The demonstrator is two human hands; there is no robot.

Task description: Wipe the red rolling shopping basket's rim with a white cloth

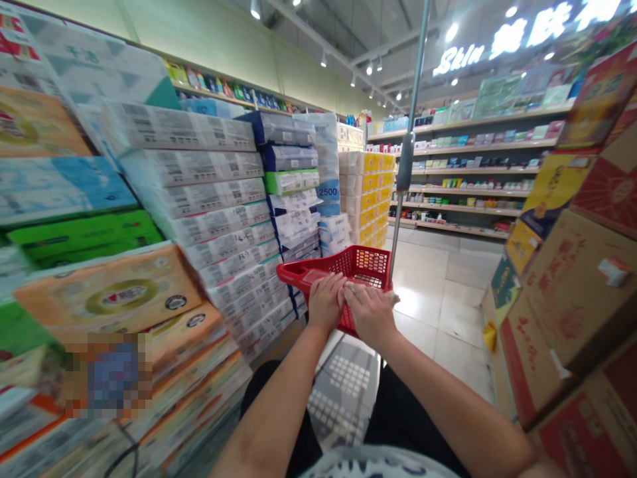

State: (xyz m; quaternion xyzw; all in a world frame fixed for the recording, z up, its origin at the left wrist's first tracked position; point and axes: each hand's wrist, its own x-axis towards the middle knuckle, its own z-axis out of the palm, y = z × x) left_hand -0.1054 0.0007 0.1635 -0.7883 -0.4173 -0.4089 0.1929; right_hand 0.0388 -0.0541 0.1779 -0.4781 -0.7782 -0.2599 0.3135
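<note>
A red plastic shopping cart [371,255] with perforated sides is right in front of me. My left hand [326,300] rests over its near edge, fingers curled down around the handle. Close beside it, nearly touching, my right hand [369,312] is wrapped over the same handle. The handle itself is mostly hidden under my fingers. At the cart's right side a tall metal pole [397,232] with a grey sleeve rises upright past the top of the view. A small tan piece [395,298] shows just beyond my right hand; I cannot make out what it is.
Stacked tissue packs [213,192] form a wall on the left, with orange packs [114,292] nearest me. Cardboard cartons [577,292] are piled on the right. Between them runs a tiled aisle floor [448,318], ending at stocked shelves [472,172].
</note>
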